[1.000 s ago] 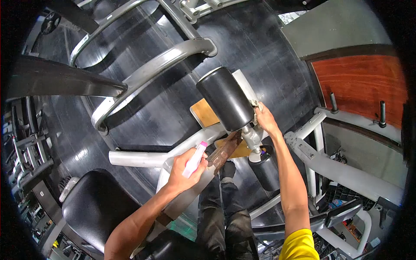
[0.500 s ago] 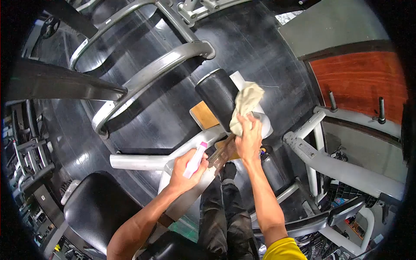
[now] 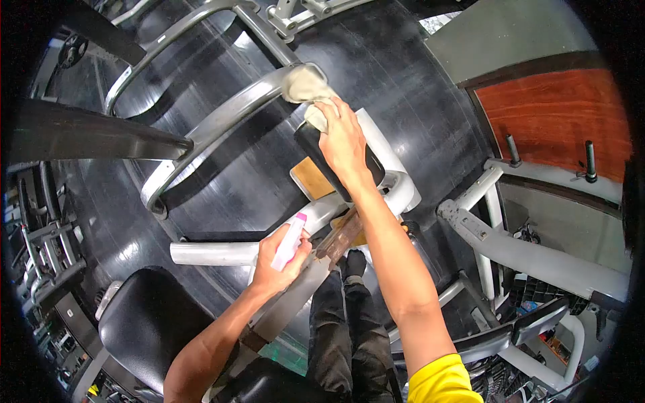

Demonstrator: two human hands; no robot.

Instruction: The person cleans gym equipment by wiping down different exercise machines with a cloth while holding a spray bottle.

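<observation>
My left hand (image 3: 277,260) is wrapped round a white bottle (image 3: 289,243) with a pink top, above the grey metal beam of the machine. A pale cloth (image 3: 306,91) is gripped in my right hand (image 3: 341,138), pressed on the far end of a black padded roller (image 3: 314,149). Part of the cloth hangs past the roller's end, over the curved metal tube. My right hand and forearm hide some of the roller.
A curved grey frame (image 3: 232,111) stands at the upper left. A black padded seat (image 3: 151,329) is at the lower left. White machine tubing (image 3: 524,252) and a reddish-brown panel (image 3: 554,127) are on the right.
My right hand has moved with the cloth from the roller's right side and near end to its far end. My left hand has shifted slightly left with the bottle.
</observation>
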